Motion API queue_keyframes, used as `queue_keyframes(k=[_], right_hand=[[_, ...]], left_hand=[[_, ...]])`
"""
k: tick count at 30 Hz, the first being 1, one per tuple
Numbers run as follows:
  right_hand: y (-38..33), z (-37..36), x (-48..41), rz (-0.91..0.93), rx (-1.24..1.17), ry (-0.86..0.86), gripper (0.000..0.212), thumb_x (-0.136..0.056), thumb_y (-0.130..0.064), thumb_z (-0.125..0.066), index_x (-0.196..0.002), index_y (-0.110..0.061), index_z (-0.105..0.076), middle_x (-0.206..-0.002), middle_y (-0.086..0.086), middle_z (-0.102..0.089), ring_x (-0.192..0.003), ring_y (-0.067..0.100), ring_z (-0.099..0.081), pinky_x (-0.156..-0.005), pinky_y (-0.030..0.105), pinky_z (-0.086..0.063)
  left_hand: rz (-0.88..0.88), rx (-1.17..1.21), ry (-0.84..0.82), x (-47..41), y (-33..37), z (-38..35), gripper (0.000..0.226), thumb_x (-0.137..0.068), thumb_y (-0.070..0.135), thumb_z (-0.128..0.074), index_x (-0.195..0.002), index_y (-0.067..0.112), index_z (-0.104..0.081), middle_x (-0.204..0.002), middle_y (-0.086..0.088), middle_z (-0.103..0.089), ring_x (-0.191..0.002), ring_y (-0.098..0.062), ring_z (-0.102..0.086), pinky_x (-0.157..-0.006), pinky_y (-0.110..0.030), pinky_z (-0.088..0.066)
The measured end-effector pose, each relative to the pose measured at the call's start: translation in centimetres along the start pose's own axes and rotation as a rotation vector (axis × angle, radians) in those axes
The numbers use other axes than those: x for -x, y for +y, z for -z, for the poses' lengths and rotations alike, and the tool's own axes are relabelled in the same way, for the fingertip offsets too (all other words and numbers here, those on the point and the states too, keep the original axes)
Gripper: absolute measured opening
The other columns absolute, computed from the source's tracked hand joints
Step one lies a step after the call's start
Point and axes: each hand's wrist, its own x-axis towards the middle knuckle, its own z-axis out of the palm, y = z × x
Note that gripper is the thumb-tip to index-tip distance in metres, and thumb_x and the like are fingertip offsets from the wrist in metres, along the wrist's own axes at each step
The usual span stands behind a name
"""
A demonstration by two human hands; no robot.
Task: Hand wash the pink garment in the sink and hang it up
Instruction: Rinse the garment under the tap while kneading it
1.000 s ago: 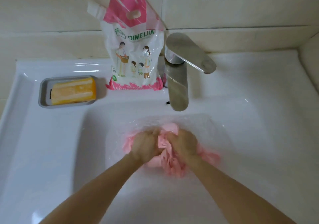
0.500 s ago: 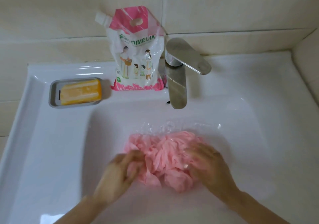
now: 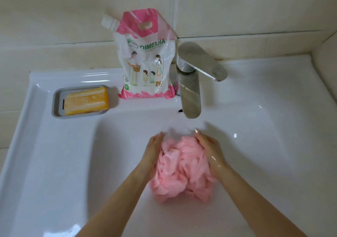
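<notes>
The pink garment (image 3: 182, 169) is a wet, bunched ball in the middle of the white sink (image 3: 63, 163), lifted a little off the bottom. My left hand (image 3: 153, 152) presses flat against its left side. My right hand (image 3: 209, 149), wet and shiny, presses against its right side. Both hands hold the bundle between them with the fingers pointing toward the faucet. The lower part of the garment hangs down between my forearms.
A steel faucet (image 3: 191, 90) juts over the basin just behind the hands. A pink and white detergent pouch (image 3: 145, 59) stands left of it against the tiled wall. An orange soap bar (image 3: 85, 100) lies in a grey dish (image 3: 56, 101) on the left ledge.
The hands first rubbed the garment together, then spread apart over it in the water. Now they squeeze it from both sides into a tall bundle raised off the basin.
</notes>
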Motion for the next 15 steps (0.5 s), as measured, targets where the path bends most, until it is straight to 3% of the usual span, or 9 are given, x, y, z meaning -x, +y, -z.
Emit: queue_keyframes(k=[2, 4, 6, 7, 8, 10, 13, 15], right_hand=[[-0.6, 0.0, 1.1, 0.096, 0.089, -0.05, 0.022, -0.089, -0.037, -0.062, -0.078, -0.018, -0.061, -0.066, -0.007, -0.057, -0.065, 0.009, -0.051, -0.066, 0.024, -0.043], [0.4, 0.0, 2.6, 0.25, 0.432, -0.1, 0.015, -0.09, -0.043, -0.058, -0.095, -0.029, -0.056, -0.068, -0.01, -0.056, -0.063, 0.006, -0.047, -0.061, 0.017, -0.039], [3.0, 0.3, 3.7, 0.544, 0.967, -0.082, 0.035, -0.091, -0.058, -0.045, -0.119, -0.037, -0.05, -0.1, -0.009, -0.057, -0.091, 0.004, -0.05, -0.081, 0.017, -0.043], [4.8, 0.6, 3.7, 0.63, 1.16, -0.096, 0.045, -0.092, -0.064, -0.033, -0.13, -0.042, -0.043, -0.123, -0.005, -0.053, -0.113, 0.01, -0.048, -0.096, 0.032, -0.044], [6.1, 0.7, 3.7, 0.601, 1.268, -0.108, 0.052, -0.092, -0.068, -0.021, -0.138, -0.046, -0.032, -0.143, -0.001, -0.042, -0.131, 0.019, -0.039, -0.103, 0.048, -0.039], [7.3, 0.8, 3.2, 0.467, 1.318, -0.119, 0.058, -0.092, -0.069, -0.012, -0.145, -0.047, -0.018, -0.157, 0.0, -0.025, -0.139, 0.025, -0.027, -0.105, 0.056, -0.032], [8.1, -0.1, 1.7, 0.529, 1.395, -0.084, 0.054, -0.088, -0.054, -0.035, -0.137, -0.032, -0.039, -0.139, 0.01, -0.051, -0.114, 0.035, -0.058, -0.084, 0.047, -0.051], [8.7, -0.7, 0.4, 0.603, 1.415, -0.046, 0.051, -0.083, -0.048, -0.039, -0.129, -0.026, -0.044, -0.123, 0.014, -0.062, -0.097, 0.036, -0.064, -0.078, 0.044, -0.054]], left_hand=[[-0.074, -0.242, -0.083, 0.9, -0.4, 0.2, 0.033, -0.093, 0.039, -0.053, -0.113, 0.015, -0.064, -0.111, -0.004, -0.068, -0.107, -0.02, -0.063, -0.098, -0.038, -0.047], [-0.339, -0.84, -0.111, 2.3, -1.9, 0.3, 0.037, -0.084, 0.051, -0.046, -0.104, 0.025, -0.062, -0.11, 0.007, -0.06, -0.101, -0.013, -0.06, -0.089, -0.031, -0.048], [-0.646, -1.463, 0.035, 3.1, -4.2, 1.2, 0.054, -0.072, 0.062, -0.043, -0.117, 0.034, -0.055, -0.128, 0.0, -0.047, -0.113, -0.022, -0.051, -0.093, -0.038, -0.043], [-0.723, -1.621, 0.09, 3.0, -5.6, 1.9, 0.068, -0.066, 0.068, -0.043, -0.125, 0.035, -0.052, -0.136, -0.008, -0.044, -0.119, -0.029, -0.047, -0.095, -0.048, -0.042], [-0.743, -1.691, 0.119, 2.8, -6.6, 2.4, 0.08, -0.062, 0.073, -0.044, -0.131, 0.033, -0.05, -0.142, -0.013, -0.042, -0.123, -0.035, -0.046, -0.093, -0.057, -0.041], [-0.714, -1.688, 0.125, 2.4, -8.0, 2.9, 0.09, -0.062, 0.076, -0.047, -0.138, 0.028, -0.046, -0.145, -0.016, -0.041, -0.12, -0.037, -0.051, -0.084, -0.058, -0.048], [-0.788, -1.632, 0.17, 1.8, -9.1, 2.7, 0.083, -0.071, 0.065, -0.052, -0.137, 0.015, -0.046, -0.138, -0.014, -0.05, -0.109, -0.034, -0.058, -0.075, -0.045, -0.051], [-0.902, -1.665, 0.223, 0.7, -9.5, 2.6, 0.081, -0.074, 0.064, -0.053, -0.133, 0.008, -0.045, -0.126, -0.016, -0.059, -0.102, -0.035, -0.06, -0.069, -0.039, -0.053]])
